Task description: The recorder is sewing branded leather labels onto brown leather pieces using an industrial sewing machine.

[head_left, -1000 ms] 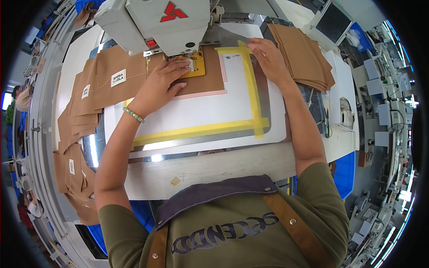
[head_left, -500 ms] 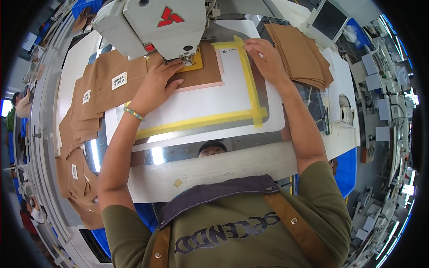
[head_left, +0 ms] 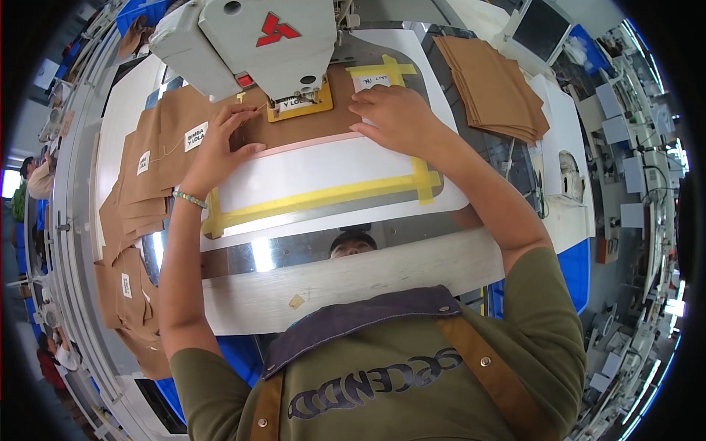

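Note:
A brown fabric piece [head_left: 301, 134] lies flat beneath the white sewing machine head [head_left: 268, 44], its near edge along a pink strip [head_left: 312, 144] on a white template sheet [head_left: 309, 170]. A yellow frame [head_left: 318, 109] under the needle area surrounds a white label [head_left: 288, 106] on the fabric. Left of the frame, my left hand [head_left: 219, 143] rests on the brown fabric, thumb apart from the fingers. My right hand [head_left: 401, 117] is at the fabric's right end, with finger and thumb apart near its edge. Yellow tape [head_left: 323, 198] borders the sheet.
Stacked brown pieces [head_left: 489, 84] lie at the right of the machine bed. More labelled brown pieces [head_left: 165, 136] overlap at the left and hang over the edge. A monitor [head_left: 540, 29] stands at the far right. Blue bins [head_left: 573, 275] sit below the table.
My right hand has moved left from the template's taped corner to the fabric's right end. My left hand has drawn back left from the needle area, uncovering the label in the yellow frame.

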Demonstrator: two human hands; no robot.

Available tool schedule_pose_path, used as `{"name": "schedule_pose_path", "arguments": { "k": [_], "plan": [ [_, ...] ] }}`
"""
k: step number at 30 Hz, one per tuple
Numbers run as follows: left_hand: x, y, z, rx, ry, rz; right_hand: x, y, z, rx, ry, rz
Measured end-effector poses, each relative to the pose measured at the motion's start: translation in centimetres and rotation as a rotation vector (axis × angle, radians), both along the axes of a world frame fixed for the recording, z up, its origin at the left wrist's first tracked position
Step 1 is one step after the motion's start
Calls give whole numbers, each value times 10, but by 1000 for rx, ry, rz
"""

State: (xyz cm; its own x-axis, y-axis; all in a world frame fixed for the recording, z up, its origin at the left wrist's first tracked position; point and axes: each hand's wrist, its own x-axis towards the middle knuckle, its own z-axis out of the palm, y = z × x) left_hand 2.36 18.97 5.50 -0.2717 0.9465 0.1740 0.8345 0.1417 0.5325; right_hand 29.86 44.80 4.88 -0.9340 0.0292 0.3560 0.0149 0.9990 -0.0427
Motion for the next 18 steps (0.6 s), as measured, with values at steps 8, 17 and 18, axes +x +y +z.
{"name": "schedule_pose_path", "arguments": {
  "k": [8,17,18],
  "plan": [
    [-13,3,-8,20,51,-66,4,1,-10,54,86,30],
    [25,18,-18,213,165,-102,34,-20,31,-36,-138,-30],
    [32,20,-17,215,162,-106,35,-20,26,-35,-141,-35]
  ]
}}
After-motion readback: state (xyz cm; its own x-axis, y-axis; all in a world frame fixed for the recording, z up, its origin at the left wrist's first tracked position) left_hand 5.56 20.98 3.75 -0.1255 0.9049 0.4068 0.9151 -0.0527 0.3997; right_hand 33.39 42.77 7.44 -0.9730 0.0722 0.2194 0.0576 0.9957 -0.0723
